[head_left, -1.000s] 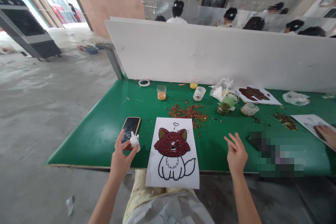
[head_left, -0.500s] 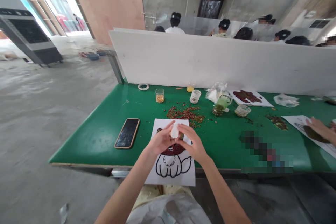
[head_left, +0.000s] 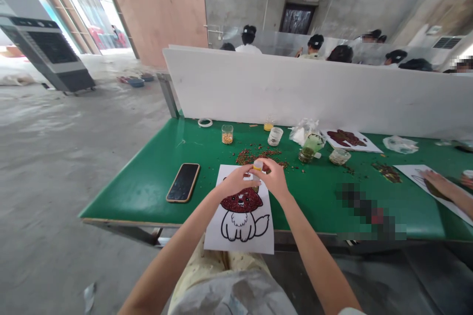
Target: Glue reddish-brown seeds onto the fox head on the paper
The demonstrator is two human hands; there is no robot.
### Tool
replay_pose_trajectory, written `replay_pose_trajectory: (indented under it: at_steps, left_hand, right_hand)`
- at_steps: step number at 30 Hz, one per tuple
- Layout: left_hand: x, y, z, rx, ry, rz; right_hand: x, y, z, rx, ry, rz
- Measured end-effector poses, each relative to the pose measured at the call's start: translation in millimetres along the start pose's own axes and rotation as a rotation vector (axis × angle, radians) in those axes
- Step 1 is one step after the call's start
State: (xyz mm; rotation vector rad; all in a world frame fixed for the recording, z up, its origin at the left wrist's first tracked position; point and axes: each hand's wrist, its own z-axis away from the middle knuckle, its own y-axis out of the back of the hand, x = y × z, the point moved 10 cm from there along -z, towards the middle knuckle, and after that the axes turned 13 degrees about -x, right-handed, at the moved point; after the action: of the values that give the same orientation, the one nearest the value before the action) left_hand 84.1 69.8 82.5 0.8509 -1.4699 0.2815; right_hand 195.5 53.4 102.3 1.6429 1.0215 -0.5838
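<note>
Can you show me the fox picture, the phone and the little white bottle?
Fox picture [head_left: 239,219], head view: on the fox's white chest.
Phone [head_left: 183,183], head view: middle of its dark screen.
Little white bottle [head_left: 258,163], head view: pale end above the yellow band.

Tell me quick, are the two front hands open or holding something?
Left hand: closed, holding the small white bottle.
Right hand: closed, holding the same bottle.

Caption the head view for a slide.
Left hand and right hand hold a white bottle over a partly filled animal drawing.
</note>
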Motion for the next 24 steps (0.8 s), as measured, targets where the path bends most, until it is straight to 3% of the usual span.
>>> replay_pose_trajectory:
  at_steps: [8,13,15,19,24]
  left_hand:
    - [-14.4,13.8,0.1,0.151,0.024,-0.053]
    - [-20.2,29.9,11.6,0.327,0.044,0.019]
    - [-26.2,28.1,12.5,0.309,0.068,0.043]
    - [-36.3,20.5,13.2,0.233,0.045,0.117]
    - [-45.4,13.1,13.9,0.171,0.029,0.193]
  right_hand:
    - [15.4,-30.2,-12.0,-0.147,-0.093,-0.211]
    - [3.0,-37.7,-4.9,-0.211,0.048,-0.123]
    - [4.3,-48.9,0.2,-0.291,0.098,-0.145]
    - [16.9,-74.1,8.4,-0.459,0.075,-0.415]
    - [20.4,-80.2,13.3,-0.457,0.035,-0.448]
